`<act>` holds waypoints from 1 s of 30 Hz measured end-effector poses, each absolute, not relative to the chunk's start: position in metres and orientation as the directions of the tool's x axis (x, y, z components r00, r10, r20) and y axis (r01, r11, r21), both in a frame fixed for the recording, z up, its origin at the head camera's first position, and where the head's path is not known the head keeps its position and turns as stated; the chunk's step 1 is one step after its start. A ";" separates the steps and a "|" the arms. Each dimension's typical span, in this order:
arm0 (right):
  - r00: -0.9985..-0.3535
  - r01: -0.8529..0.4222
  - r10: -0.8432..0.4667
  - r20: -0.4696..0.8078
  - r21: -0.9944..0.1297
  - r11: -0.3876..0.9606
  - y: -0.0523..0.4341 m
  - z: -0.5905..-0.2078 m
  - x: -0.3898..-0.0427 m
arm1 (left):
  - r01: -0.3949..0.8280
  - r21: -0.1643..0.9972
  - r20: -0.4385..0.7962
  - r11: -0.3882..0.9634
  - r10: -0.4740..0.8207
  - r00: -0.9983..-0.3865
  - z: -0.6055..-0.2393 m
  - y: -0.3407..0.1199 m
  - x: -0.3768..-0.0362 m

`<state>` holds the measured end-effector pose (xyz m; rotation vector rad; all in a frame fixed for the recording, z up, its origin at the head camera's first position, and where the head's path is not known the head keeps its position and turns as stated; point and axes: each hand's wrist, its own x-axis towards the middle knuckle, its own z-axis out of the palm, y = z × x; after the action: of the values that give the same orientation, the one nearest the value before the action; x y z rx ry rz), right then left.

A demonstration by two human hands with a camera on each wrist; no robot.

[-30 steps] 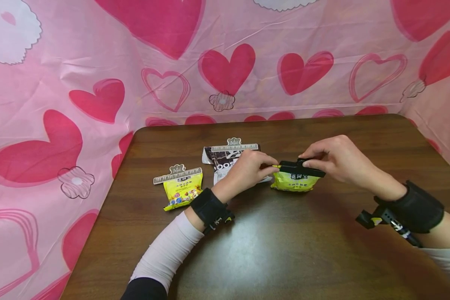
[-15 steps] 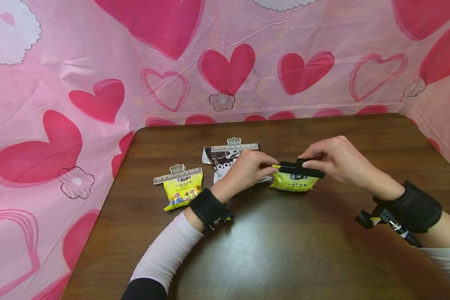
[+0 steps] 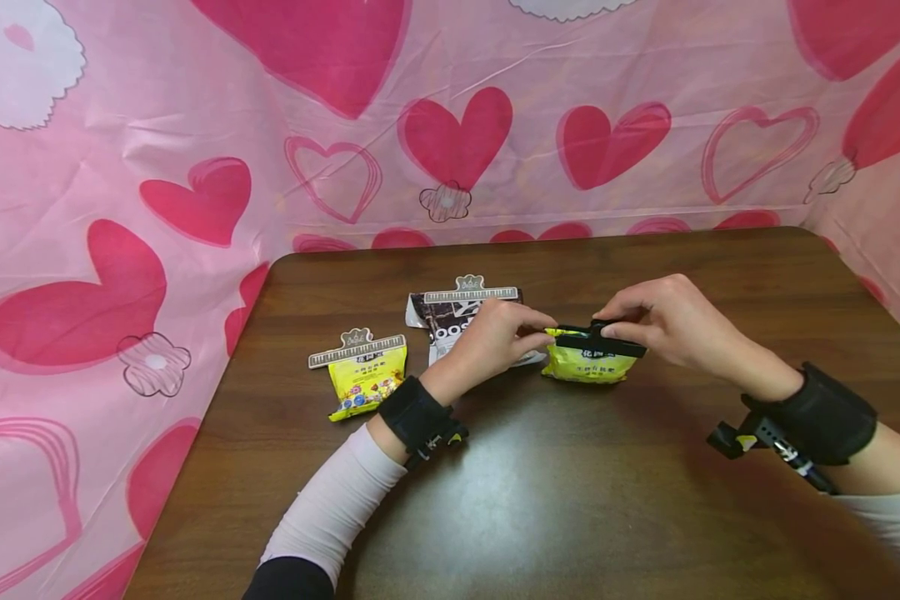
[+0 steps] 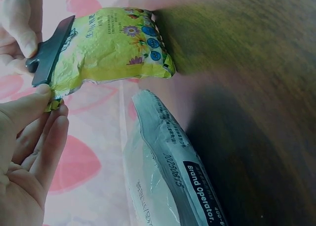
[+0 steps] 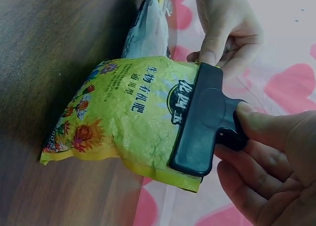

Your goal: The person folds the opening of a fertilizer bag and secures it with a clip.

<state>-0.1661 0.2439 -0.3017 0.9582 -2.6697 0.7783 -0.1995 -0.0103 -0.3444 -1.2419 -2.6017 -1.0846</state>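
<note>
A yellow fertiliser bag (image 3: 588,367) stands on the dark wooden table (image 3: 540,500). A black clip (image 3: 598,340) sits across its top edge. My right hand (image 3: 607,327) grips the clip's handle, thumb and fingers squeezing it, as the right wrist view shows on the clip (image 5: 202,122) and bag (image 5: 123,117). My left hand (image 3: 543,335) pinches the bag's top left corner; in the left wrist view its fingertips (image 4: 42,95) touch that corner of the bag (image 4: 113,48) just under the clip (image 4: 49,53).
A second yellow bag (image 3: 366,383) closed with a grey clip lies at the left. A dark-and-white bag (image 3: 450,321) with a grey clip lies behind my left hand. Pink heart-patterned cloth (image 3: 450,125) walls the table's far and side edges.
The black clip has settled slightly lower over the bag's top edge, covering part of the printed label. Both hands stay almost where they were.
</note>
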 end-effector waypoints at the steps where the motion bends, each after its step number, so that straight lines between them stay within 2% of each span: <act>1: -0.772 -0.636 -0.532 0.348 -0.413 0.652 0.244 -0.302 -0.166 | 0.703 0.568 0.336 0.429 0.658 -0.673 -0.344 -0.010 -0.200; 30: -0.785 -0.617 -0.548 0.289 -0.436 0.655 0.243 -0.299 -0.165 | 0.723 0.534 0.354 0.438 0.662 -0.661 -0.344 -0.011 -0.198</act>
<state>-0.1646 0.2432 -0.2988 0.9682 -2.7357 0.7960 -0.1984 -0.0106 -0.3443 -1.2488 -2.5848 -1.0305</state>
